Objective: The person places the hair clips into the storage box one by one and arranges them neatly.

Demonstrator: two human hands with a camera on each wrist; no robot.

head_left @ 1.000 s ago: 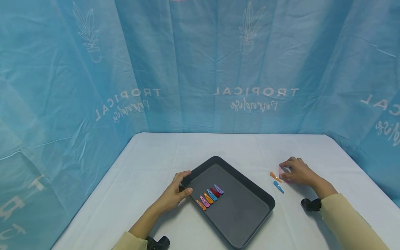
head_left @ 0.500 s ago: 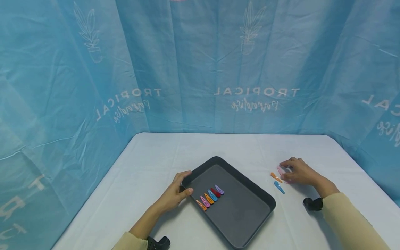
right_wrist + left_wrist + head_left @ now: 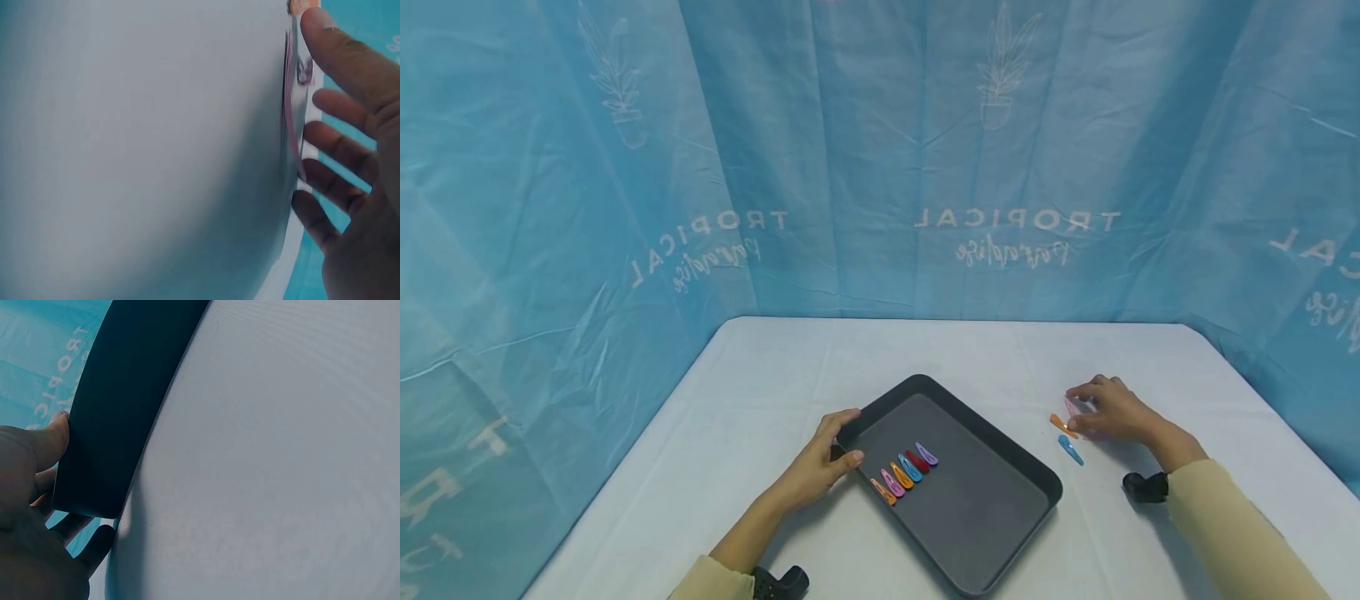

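One set of fingers, on the left hand [image 3: 816,462], grips the rim of a grey tray [image 3: 977,517]. Those of the right hand [image 3: 1116,415] are spread, loosely bent, over a pink thing [image 3: 289,112], the thumb by an orange clip [image 3: 1060,423]; a blue clip [image 3: 1071,450] lies just beside that on the counter [image 3: 850,358]. Inside the tray, six clips [image 3: 900,476] form a row. The right hand partly hides the pink thing, whose shape is unclear; the left wrist view cuts off the tray.
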